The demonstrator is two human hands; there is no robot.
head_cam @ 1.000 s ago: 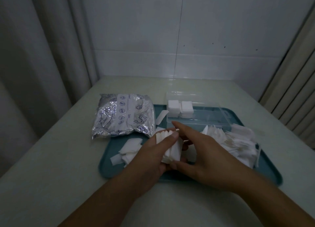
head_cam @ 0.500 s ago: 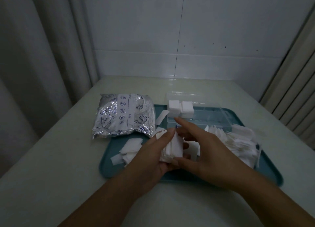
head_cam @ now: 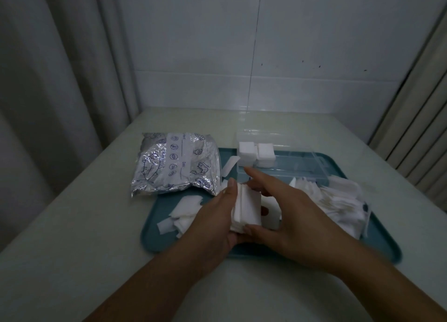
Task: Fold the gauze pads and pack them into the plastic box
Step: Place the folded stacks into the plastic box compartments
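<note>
Two bare forearms are seen entering from the bottom edge, one from about 7 o'clock and one from about 5 o'clock. No sleeve is worn on either arm as far as the frame shows. The left hand and the right hand are uncovered, without gloves. Short, unpainted nails are seen on the thumbs and fingertips. The dim light leaves finer details unclear

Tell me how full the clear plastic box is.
Mostly empty. The plastic box holds two stacks of folded gauze pads at its left end; through the rest, the teal tray shows.
</note>
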